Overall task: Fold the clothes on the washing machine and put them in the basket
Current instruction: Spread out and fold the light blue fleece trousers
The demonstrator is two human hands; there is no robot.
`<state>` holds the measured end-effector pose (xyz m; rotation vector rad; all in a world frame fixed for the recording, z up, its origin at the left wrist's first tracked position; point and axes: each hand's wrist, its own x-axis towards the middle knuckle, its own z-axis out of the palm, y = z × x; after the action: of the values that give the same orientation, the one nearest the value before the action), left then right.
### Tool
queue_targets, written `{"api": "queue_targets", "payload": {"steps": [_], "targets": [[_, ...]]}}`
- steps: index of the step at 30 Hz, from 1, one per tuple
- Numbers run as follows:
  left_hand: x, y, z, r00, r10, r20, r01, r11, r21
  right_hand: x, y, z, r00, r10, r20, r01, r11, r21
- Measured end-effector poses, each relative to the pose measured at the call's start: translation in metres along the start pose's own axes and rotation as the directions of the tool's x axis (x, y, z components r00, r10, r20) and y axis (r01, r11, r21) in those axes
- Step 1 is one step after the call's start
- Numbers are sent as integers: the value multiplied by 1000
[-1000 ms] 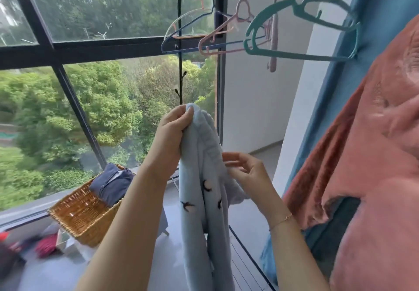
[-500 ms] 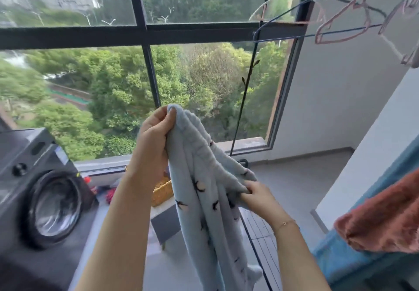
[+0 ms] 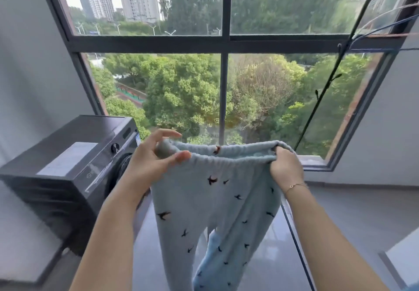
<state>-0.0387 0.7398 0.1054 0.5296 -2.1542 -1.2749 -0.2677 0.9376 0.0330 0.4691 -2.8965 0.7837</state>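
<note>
A pair of light blue trousers (image 3: 215, 209) with small dark bird prints hangs in the air in front of me, waistband up and stretched flat, both legs dangling. My left hand (image 3: 154, 159) pinches the left end of the waistband between thumb and fingers. At the right end my right hand (image 3: 284, 166) is closed around the waistband. The dark grey washing machine (image 3: 74, 163) stands at the left, its top bare. The basket is out of view.
A large window (image 3: 224, 43) with dark frames fills the far side, trees and towers beyond. A thin black rack pole (image 3: 326, 88) slants up at the right, with hanger wires at the top right corner. Grey floor tiles (image 3: 353, 218) lie below.
My view has swung left, from the hangers and basket to the washing machine. The trousers were bunched in my left hand; both hands have now spread the waistband wide.
</note>
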Motion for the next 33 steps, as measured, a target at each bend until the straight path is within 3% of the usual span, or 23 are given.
{"api": "queue_targets", "payload": {"steps": [4, 8, 12, 16, 20, 25, 30, 33], "targets": [[-14, -25, -62, 1000, 0, 4, 0, 988, 154, 0, -64, 9, 989, -118, -95, 109, 990, -95], [-15, -49, -115, 983, -9, -184, 64, 954, 294, -13, -126, 23, 959, -255, -126, 271, 955, 122], [-11, -66, -162, 929, 26, -369, 92, 950, 300, -18, -177, 55, 852, -434, -294, 471, 879, 69], [6, -80, -193, 884, 40, -466, 115, 947, 300, -11, -230, 89, 838, -436, -329, 500, 855, 140], [29, -105, -213, 883, -26, -469, 169, 949, 266, 7, -279, 133, 897, -344, -277, 434, 802, 410], [96, -152, -242, 918, -121, -378, 241, 926, 289, 48, -339, 201, 961, -194, -196, 275, 721, 635], [183, -184, -272, 925, -207, -319, 338, 830, 443, 107, -395, 252, 982, -72, -173, 169, 742, 648], [237, -205, -288, 924, -249, -290, 359, 825, 436, 148, -433, 275, 990, 16, -143, 80, 768, 635]]}}
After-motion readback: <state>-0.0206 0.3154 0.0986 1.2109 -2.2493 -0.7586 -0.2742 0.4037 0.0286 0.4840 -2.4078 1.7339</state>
